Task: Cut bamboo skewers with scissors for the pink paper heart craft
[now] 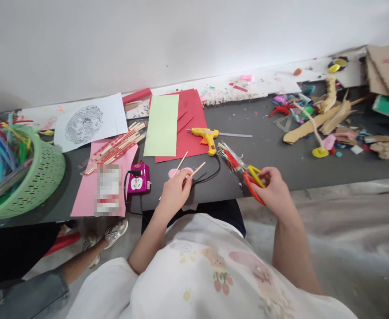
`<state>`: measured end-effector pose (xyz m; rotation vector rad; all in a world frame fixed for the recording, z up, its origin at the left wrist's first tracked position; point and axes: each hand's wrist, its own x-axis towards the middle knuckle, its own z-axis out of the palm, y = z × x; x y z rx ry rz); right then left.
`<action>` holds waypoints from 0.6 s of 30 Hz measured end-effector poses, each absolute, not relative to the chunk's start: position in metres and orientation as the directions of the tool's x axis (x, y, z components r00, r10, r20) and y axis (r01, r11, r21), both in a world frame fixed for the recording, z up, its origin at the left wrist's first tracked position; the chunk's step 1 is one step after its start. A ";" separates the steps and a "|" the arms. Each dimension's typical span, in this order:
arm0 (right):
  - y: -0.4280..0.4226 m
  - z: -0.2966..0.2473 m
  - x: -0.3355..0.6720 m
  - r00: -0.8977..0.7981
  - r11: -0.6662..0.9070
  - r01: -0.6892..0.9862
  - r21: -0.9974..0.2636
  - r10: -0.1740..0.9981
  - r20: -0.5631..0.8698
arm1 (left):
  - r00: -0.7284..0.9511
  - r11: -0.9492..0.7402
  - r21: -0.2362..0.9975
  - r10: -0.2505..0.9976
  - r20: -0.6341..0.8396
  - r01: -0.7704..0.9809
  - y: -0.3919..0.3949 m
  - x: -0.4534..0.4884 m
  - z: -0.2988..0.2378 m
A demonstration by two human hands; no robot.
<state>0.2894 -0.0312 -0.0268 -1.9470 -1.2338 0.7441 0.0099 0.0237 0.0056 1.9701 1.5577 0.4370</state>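
Note:
My left hand (177, 190) is closed on a thin wooden stick (199, 168), whose end sticks out past the fingertips. A second wooden stick (182, 161) lies at a slant beside it, partly hidden under the hand. Pink paper pieces (172, 173) show just beyond the fingers. My right hand (275, 191) grips scissors (254, 178) with red and yellow handles, blades pointing away to the left. Under the blades lies a bunch of cut red and pale strips (230, 159). A yellow glue gun (205, 133) with a clear glue stick rests ahead, between the hands.
A purple power socket (139, 178), a phone-shaped blurred item (108, 189), bundled sticks (117, 144) and coloured paper (161, 126) lie left. A green basket (44, 166) stands at far left. Craft scraps (333, 124) and cardboard (388, 71) lie right. Another person's leg (84, 261) shows below.

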 end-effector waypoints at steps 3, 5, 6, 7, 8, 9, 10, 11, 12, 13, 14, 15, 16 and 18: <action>-0.027 -0.030 0.271 0.251 -0.174 0.346 -0.922 0.964 -0.088 | 0.209 -0.096 0.646 0.973 -0.100 0.757 0.024 0.005 0.004; -0.024 -0.027 0.258 0.147 -0.138 0.302 -0.943 0.984 -0.097 | 0.181 -0.073 0.658 0.979 -0.098 0.750 0.023 0.001 0.005; -0.023 -0.025 0.252 0.110 -0.129 0.279 -0.951 0.989 -0.102 | 0.170 -0.065 0.659 0.981 -0.096 0.750 0.023 -0.002 0.006; -0.023 -0.023 0.246 0.067 -0.130 0.252 -0.959 0.991 -0.117 | 0.160 -0.059 0.658 0.983 -0.094 0.751 0.022 -0.004 0.008; -0.022 -0.020 0.240 0.034 -0.128 0.211 -0.969 0.992 -0.123 | 0.154 -0.055 0.661 0.984 -0.092 0.749 0.021 -0.006 0.010; -0.021 -0.018 0.235 -0.005 -0.139 0.165 -0.976 0.990 -0.142 | 0.146 -0.051 0.668 0.985 -0.087 0.742 0.019 -0.008 0.012; -0.021 -0.016 0.229 -0.037 -0.157 0.122 -0.980 0.986 -0.163 | 0.139 -0.047 0.680 0.987 -0.081 0.732 0.018 -0.010 0.013; -0.021 -0.014 0.225 -0.061 -0.171 0.088 -0.981 0.982 -0.177 | 0.133 -0.045 0.693 0.988 -0.074 0.720 0.017 -0.012 0.015; -0.021 -0.013 0.220 -0.088 -0.187 0.059 -0.981 0.978 -0.192 | 0.129 -0.045 0.706 0.989 -0.066 0.707 0.016 -0.014 0.016; -0.021 -0.013 0.216 -0.119 -0.202 0.033 -0.979 0.972 -0.204 | 0.126 -0.047 0.716 0.990 -0.057 0.697 0.015 -0.016 0.016; -0.022 -0.014 0.212 -0.153 -0.219 0.009 -0.976 0.964 -0.218 | 0.122 -0.049 0.723 0.991 -0.050 0.689 0.014 -0.018 0.017; -0.023 -0.015 0.208 -0.189 -0.240 -0.014 -0.971 0.954 -0.234 | 0.116 -0.048 0.728 0.992 -0.044 0.684 0.013 -0.020 0.017; -0.023 -0.017 0.205 -0.225 -0.263 -0.036 -0.964 0.942 -0.248 | 0.109 -0.043 0.735 0.993 -0.042 0.677 0.012 -0.022 0.017; -0.025 -0.019 0.197 -0.276 -0.306 -0.077 -0.949 0.921 -0.275 | 0.092 -0.027 0.754 0.995 -0.044 0.656 0.011 -0.025 0.017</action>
